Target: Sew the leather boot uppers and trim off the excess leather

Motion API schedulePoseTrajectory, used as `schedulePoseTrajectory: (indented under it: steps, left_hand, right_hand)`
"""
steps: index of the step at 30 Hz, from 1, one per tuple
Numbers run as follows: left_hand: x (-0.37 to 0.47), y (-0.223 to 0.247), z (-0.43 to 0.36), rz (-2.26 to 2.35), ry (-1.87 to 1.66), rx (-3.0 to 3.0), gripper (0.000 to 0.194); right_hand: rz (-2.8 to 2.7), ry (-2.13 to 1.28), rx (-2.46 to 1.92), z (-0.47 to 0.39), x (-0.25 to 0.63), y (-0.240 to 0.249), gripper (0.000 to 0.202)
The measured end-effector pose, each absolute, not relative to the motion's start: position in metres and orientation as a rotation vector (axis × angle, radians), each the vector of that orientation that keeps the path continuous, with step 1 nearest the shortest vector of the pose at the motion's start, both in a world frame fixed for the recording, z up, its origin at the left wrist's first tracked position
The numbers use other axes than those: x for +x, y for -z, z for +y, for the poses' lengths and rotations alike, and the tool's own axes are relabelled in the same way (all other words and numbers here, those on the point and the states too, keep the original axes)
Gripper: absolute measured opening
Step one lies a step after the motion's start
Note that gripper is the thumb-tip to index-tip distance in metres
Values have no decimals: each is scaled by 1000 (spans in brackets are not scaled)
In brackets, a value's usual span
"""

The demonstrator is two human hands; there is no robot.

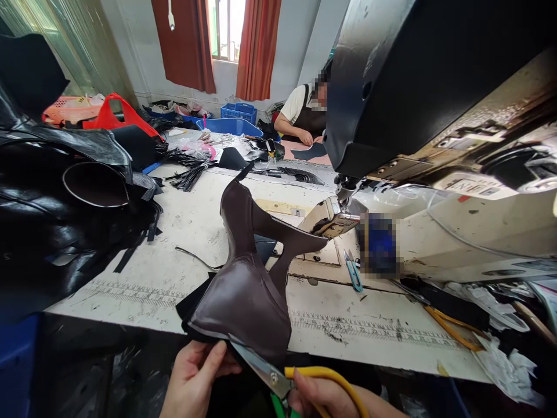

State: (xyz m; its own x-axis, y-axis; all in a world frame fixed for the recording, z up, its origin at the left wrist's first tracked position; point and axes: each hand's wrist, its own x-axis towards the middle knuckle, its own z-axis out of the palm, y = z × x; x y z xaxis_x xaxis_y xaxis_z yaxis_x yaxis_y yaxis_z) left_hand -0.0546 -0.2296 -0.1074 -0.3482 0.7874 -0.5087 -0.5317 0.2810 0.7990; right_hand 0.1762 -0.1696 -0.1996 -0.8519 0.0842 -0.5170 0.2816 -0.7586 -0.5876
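Note:
A sewn dark brown leather piece (239,296), backed with black material, lies over the front edge of the worktable, its narrow straps reaching toward the sewing machine's needle area. At its lower edge, my left hand (195,371) pinches the leather and backing between thumb and fingers. My right hand (324,395) grips a pair of scissors (263,368) with yellow and green handle coverings. The blades point up and left along the leather's bottom edge, close to my left fingertips. How far the blades are apart is hard to see.
A sewing machine head (418,87) overhangs the right side. Blue thread snips (354,273) and yellow-handled scissors (455,325) lie on the worktable (369,348). Black leather pieces (52,209) are heaped at left. Across the table, a person (304,116) handles dark material near blue baskets (237,125).

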Motion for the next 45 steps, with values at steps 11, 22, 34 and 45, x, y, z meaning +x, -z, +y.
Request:
schedulePoseTrajectory:
  steps: [11, 22, 34, 45]
  left_hand:
    - [-73, 101, -231, 1435, -1364, 290, 40]
    - [-70, 97, -231, 1370, -1371, 387, 38]
    - [-69, 100, -234, 1326, -1407, 338, 39]
    - [-70, 104, -237, 1510, -1308, 582, 42]
  right_hand:
    - [937, 2311, 552, -101, 180, 130, 88]
    - [774, 2311, 154, -89, 164, 183, 100]
    - [721, 2265, 585, -106, 173, 225, 131]
    - [770, 2286, 520, -114, 166, 230, 125]
